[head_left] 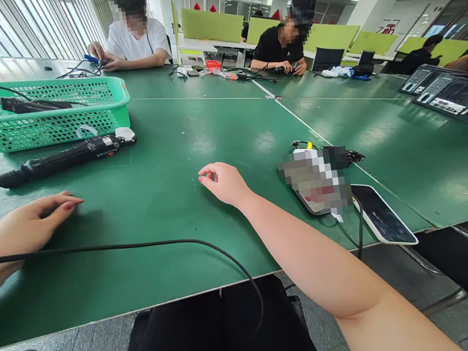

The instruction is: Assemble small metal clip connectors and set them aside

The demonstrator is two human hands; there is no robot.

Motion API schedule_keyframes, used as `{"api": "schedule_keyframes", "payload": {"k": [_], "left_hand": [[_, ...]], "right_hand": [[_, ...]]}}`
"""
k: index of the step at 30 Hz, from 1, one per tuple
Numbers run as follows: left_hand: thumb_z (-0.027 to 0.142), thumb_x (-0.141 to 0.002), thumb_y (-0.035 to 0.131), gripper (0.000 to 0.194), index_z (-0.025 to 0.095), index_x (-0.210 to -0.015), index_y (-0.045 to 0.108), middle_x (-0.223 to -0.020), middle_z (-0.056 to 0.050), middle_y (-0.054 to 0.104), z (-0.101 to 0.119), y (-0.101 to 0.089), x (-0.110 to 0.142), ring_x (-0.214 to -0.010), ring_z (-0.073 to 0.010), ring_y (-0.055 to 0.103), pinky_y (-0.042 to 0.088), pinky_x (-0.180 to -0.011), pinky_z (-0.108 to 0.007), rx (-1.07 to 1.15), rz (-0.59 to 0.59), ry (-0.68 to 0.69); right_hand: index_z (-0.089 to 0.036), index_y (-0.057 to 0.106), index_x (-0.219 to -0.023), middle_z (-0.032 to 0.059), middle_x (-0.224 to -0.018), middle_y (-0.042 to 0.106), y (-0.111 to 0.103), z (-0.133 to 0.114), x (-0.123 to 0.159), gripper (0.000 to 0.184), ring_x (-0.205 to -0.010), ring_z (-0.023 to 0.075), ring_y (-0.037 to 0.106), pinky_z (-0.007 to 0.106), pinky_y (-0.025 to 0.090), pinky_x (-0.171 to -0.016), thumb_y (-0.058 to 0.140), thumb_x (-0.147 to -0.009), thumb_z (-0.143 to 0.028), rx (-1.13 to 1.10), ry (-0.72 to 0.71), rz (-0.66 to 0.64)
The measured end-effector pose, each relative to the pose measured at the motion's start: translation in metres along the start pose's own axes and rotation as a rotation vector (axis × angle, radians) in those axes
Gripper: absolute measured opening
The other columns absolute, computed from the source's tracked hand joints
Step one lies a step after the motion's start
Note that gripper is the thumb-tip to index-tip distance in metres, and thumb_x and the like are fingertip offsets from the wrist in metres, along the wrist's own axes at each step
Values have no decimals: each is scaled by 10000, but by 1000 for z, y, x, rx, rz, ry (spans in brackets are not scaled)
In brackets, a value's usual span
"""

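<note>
My left hand is held low over the green table at the left. Its fingers are stretched out, the thumb close to them, and I see nothing held. A black electric screwdriver lies just beyond that hand, in front of a green plastic basket. Near the middle, my right hand hovers by the tabletop, fingers loosely bent, with a small gap between thumb and forefinger and no object visible there. A black cable crosses in front of my left wrist and droops over the table edge.
Right of my right arm lie a blurred-out item and a phone overhanging the edge. The basket holds another black tool with cables. Two people work across the table. A black panel sits far right.
</note>
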State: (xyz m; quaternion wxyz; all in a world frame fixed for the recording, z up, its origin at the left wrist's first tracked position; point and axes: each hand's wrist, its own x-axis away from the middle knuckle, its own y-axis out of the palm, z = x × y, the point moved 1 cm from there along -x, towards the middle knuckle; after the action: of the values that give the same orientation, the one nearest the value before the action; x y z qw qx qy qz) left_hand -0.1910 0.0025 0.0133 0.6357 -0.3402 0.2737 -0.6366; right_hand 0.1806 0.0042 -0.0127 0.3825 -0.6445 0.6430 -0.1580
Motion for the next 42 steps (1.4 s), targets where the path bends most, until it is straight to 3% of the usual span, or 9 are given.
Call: {"api": "schedule_keyframes", "payload": {"k": [2, 6, 9, 12, 15, 22, 32, 37, 42], "left_hand": [[540, -848, 503, 346, 274, -1028, 632, -1388, 107, 511, 44, 24, 6, -1329, -259, 392, 190, -1140, -357, -30, -24, 115], [505, -799, 576, 332, 252, -983, 688, -1337, 1, 583, 104, 77, 11, -1214, -252, 520, 306, -1072, -342, 203, -95, 225], [480, -815, 558, 339, 235, -1006, 692, -1267, -47, 626, 137, 115, 6, -1072, -220, 587, 417, -940, -325, 464, -159, 225], [456, -825, 563, 336, 194, -1001, 679, -1155, -79, 655, 154, 136, -3, -1001, -185, 585, 429, -880, -299, 757, -162, 209], [414, -821, 595, 300, 184, -993, 680, -1103, -71, 639, 152, 139, -9, -982, -160, 555, 411, -857, -278, 906, -135, 203], [334, -826, 618, 244, 187, -1000, 703, -798, -6, 554, 142, 127, -6, -691, -90, 459, 376, -685, -232, 964, -158, 127], [257, -896, 523, 199, 148, -980, 668, -839, -30, 608, 143, 130, -7, -677, -79, 529, 446, -720, -245, 998, -230, 121], [256, -903, 513, 220, 139, -1004, 671, -839, -39, 621, 146, 127, -3, -676, -84, 541, 460, -712, -250, 990, -241, 88], [147, -827, 591, 217, 122, -1028, 666, -958, -51, 647, 147, 128, 2, -770, -93, 586, 468, -870, -290, 1028, -351, 101]], "right_hand": [[-211, 673, -959, -4, -835, 634, 0, 0, 0, 223, -661, 92, 498, 264, 412, -675, 532, -859, -352, -1, 5, -10], [-218, 675, -959, -1, -848, 646, 0, 0, 0, 211, -672, 97, 519, 261, 417, -665, 521, -865, -327, 10, 20, -47], [-213, 685, -968, 18, -935, 672, -1, -1, -1, 214, -765, 113, 558, 267, 432, -727, 498, -876, -259, 34, 16, -75], [-199, 694, -982, 34, -1003, 680, -3, -1, -2, 235, -868, 127, 573, 276, 431, -804, 484, -876, -188, 67, -15, -117], [-201, 697, -1007, 33, -995, 673, -4, -2, -2, 238, -840, 122, 569, 272, 435, -774, 505, -868, -186, 82, -18, -167], [-215, 697, -1047, 20, -939, 640, 2, -12, 1, 291, -804, 120, 536, 265, 427, -723, 665, -791, -351, 81, -96, -203], [-188, 714, -775, 33, -799, 640, 16, -20, -4, 145, -810, 155, 550, 291, 410, -722, 580, -826, -216, 170, -207, -125], [-194, 664, -778, -4, -757, 658, 8, -17, -3, 133, -700, 117, 566, 269, 436, -681, 566, -827, -268, -167, -42, -31], [-192, 687, -888, 11, -866, 694, 6, -15, -3, 147, -811, 115, 613, 285, 468, -800, 580, -813, -258, -548, 81, 9]]}}
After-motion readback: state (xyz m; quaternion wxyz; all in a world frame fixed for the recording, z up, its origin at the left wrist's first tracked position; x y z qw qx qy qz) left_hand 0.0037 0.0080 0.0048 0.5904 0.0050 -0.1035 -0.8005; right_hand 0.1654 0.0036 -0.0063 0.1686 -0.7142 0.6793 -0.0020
